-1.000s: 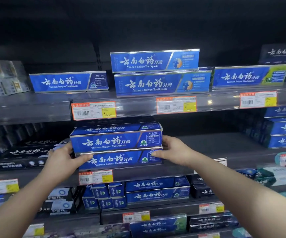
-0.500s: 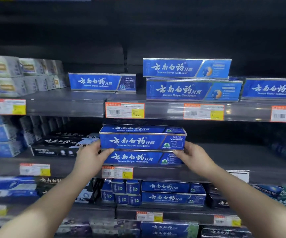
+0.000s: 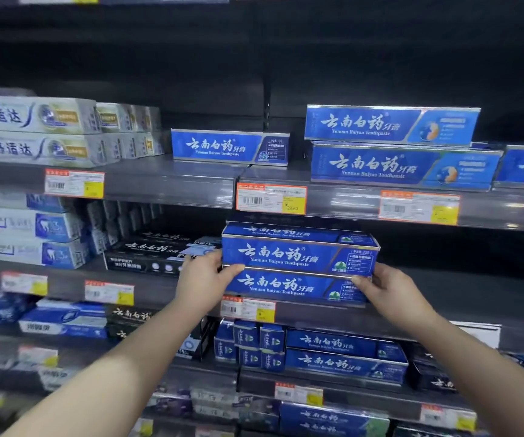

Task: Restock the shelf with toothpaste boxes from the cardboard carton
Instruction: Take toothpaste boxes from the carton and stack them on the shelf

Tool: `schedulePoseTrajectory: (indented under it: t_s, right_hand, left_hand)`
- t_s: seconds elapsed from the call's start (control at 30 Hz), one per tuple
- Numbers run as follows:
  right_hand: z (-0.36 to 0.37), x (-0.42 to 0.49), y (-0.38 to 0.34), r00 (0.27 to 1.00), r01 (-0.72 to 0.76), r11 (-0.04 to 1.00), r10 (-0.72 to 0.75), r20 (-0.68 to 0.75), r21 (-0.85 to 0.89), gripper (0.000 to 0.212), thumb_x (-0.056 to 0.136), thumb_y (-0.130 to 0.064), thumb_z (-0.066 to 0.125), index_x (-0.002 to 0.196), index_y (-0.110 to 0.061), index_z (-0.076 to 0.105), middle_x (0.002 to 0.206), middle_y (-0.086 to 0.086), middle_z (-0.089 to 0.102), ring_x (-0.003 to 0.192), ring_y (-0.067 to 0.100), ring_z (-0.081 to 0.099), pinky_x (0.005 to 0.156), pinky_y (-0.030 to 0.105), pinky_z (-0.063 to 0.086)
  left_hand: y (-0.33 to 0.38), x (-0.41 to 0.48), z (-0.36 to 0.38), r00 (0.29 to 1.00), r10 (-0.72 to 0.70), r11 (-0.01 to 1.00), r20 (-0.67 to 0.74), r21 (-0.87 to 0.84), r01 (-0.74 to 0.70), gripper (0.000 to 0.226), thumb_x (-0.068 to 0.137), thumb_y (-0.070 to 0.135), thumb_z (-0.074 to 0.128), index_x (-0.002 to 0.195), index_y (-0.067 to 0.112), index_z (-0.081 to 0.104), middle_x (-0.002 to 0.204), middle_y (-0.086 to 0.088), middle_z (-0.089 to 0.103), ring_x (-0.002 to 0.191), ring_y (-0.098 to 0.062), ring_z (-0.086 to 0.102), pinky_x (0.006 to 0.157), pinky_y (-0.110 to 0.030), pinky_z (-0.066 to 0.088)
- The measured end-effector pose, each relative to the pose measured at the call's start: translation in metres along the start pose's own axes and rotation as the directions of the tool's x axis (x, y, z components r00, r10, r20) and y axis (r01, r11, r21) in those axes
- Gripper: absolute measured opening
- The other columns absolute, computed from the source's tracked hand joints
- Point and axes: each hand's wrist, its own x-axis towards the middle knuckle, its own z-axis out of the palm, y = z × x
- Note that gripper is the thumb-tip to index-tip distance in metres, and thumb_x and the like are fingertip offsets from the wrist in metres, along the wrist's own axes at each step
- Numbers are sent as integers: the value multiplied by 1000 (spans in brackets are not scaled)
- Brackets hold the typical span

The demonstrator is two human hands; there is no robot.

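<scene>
Each grip is clamped on one end of the stack. The left hand (image 3: 204, 279) lays its thumb across the front at the seam between the two boxes and curls its fingers round the left end. The right hand (image 3: 390, 291) pinches the right end the same way, thumb in front, fingers hidden behind. Between them we hold the blue Yunnan Baiyao toothpaste boxes (image 3: 298, 257), one lying flat on the other with their long faces toward us. The lower box sits at the front lip of the middle shelf (image 3: 462, 298), just above a price tag (image 3: 248, 309). Whether its full weight is down we cannot tell. Black toothpaste boxes (image 3: 150, 257) lie just beside on the left, and the upper shelf (image 3: 166, 181) hangs close overhead. The cardboard carton is out of view. We judge this to be the placing step. Next we should slide the pair back level, square them to the edge, then ease both hands off without shifting the top box.
</scene>
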Motion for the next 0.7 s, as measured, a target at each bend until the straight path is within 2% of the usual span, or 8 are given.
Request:
schedulePoseTrajectory:
  t_s: [0.07, 0.13, 0.2, 0.3, 0.4, 0.5, 0.6, 0.7]
  right_hand:
    - [-1, -1, -2, 1000, -5, 1000, 5, 8, 17, 18, 89, -25, 56, 107, -23, 61, 101, -2, 69, 97, 17, 63, 84, 32, 48]
    - [-2, -1, -3, 1000, -24, 998, 23, 18, 51, 20, 88, -25, 58, 107, -24, 61, 102, -2, 70, 98, 18, 63, 88, 35, 48]
    - [-3, -2, -5, 999, -35, 998, 33, 29, 56, 24, 86, -26, 60, 110, -26, 59, 106, -2, 69, 101, 17, 63, 93, 38, 48]
    - [-5, -5, -8, 999, -37, 998, 36, 29, 48, 35, 83, -24, 64, 116, -28, 54, 112, -6, 67, 106, 16, 61, 97, 40, 46]
    - [-11, -13, -9, 998, -59, 998, 59, 0, 4, 57, 83, -26, 64, 134, -20, 41, 126, -5, 58, 118, 18, 54, 100, 34, 42]
    - [-20, -28, -7, 995, -59, 990, 48, -87, -130, 70, 83, -30, 63, 143, -18, 30, 143, 1, 44, 130, 19, 43, 104, 29, 36]
    - [-24, -46, -2, 993, -6, 976, -19, -112, -216, 66, 85, -28, 61, 143, -20, 29, 146, 2, 39, 133, 18, 37, 105, 27, 32]
    - [-24, -60, 6, 987, 74, 957, -111, -119, -279, 61, 84, -27, 62, 139, -17, 36, 142, 6, 39, 131, 19, 38, 107, 30, 35]
  left_hand:
    - [-1, 0, 1, 1000, 11, 999, -18, 40, -11, 43, 74, 51, 57, 107, 25, 64, 103, -2, 73, 97, -22, 65, 104, -48, 39]
    - [1, -1, 2, 999, 43, 989, -34, 144, -38, 36, 82, 45, 58, 110, 23, 63, 105, -3, 71, 102, -23, 62, 109, -43, 27]
    - [4, -4, 2, 997, 68, 981, -47, 184, -58, 42, 80, 51, 56, 111, 24, 60, 108, -1, 70, 105, -22, 60, 109, -40, 23]
    - [6, -10, -2, 996, 66, 991, -64, 121, -58, 61, 67, 58, 56, 117, 22, 54, 118, 0, 65, 109, -23, 59, 104, -49, 37]
    - [6, -22, -4, 982, 78, 993, -170, 102, -61, 70, 72, 45, 69, 131, 18, 43, 124, -4, 59, 115, -27, 54, 97, -50, 44]
    - [8, -39, 2, 953, 135, 988, -273, 105, -110, 62, 77, 29, 71, 131, 17, 45, 116, -8, 54, 107, -24, 53, 93, -46, 46]
    - [10, -60, 16, 965, 178, 984, -195, 69, -167, 47, 79, 23, 69, 123, 17, 53, 99, -1, 50, 86, -15, 54, 80, -38, 48]
    - [7, -77, 33, 982, 184, 980, -45, 87, -179, 39, 80, 25, 68, 117, 18, 57, 97, 4, 50, 90, -16, 55, 76, -31, 43]
